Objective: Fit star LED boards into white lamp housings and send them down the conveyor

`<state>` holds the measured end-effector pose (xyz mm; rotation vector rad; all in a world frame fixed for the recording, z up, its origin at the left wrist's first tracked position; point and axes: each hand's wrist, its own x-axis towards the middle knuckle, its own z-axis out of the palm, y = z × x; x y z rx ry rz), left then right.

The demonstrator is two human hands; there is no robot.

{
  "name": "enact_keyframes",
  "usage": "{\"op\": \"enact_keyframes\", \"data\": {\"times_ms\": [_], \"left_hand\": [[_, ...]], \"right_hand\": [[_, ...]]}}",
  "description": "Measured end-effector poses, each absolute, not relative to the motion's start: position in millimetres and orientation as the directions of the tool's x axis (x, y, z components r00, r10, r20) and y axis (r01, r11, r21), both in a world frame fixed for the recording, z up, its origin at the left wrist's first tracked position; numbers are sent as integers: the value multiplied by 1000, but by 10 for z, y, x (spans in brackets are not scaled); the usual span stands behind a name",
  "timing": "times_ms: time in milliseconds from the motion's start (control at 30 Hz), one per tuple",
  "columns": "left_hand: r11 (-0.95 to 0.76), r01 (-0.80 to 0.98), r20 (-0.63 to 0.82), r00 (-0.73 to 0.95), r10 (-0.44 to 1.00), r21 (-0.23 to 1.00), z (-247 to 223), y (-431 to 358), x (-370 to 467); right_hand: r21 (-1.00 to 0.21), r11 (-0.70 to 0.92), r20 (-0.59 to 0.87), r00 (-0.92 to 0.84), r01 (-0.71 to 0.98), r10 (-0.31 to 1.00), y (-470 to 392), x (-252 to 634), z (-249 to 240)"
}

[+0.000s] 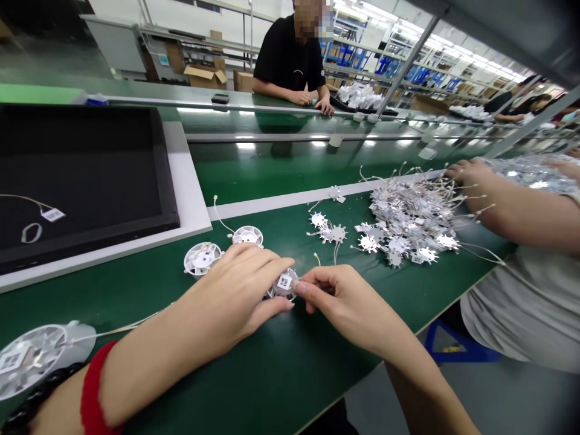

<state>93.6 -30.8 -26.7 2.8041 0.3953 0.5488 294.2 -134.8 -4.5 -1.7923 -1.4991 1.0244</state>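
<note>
My left hand (249, 281) wraps round a small round white part (284, 283) with a square printed label, low over the green table (272, 362). The thumb and fingers of my right hand (338, 296) pinch at the right edge of that part; what they grip is too small to name. Just beyond my left hand are two white round housings (202, 258), partly covered by it. A larger-looking white housing (45, 353) with a cable lies at the lower left, beside my forearm.
A heap of silvery star-shaped pieces (408, 211) with cables lies at the right. A black tray (81, 175) holding a labelled cable is at the left. A person's arm (512, 205) reaches in from the right; another person (290, 66) leans across the line.
</note>
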Motion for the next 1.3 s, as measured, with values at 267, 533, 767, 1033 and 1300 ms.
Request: {"op": "enact_keyframes", "data": {"times_ms": [267,533,767,1033,1300], "left_hand": [[-880,242,329,861,389,409,-472,-278,949],[-894,217,243,913,327,391,-403,-190,899],[-923,207,284,909,304,325,-391,-203,955],[-922,162,297,915,274,352,-479,-221,951],[-897,169,280,912,300,408,-523,-203,935]], "right_hand": [[-782,-260,-230,125,567,965,-1391,2951,-144],[-773,-250,-214,132,583,968,-1371,2944,-181],[-750,-250,-199,152,612,968,-1432,2950,-190],[-540,74,253,77,839,964,-1561,3044,-374],[-287,176,403,-48,942,914,-1549,3030,-480]]}}
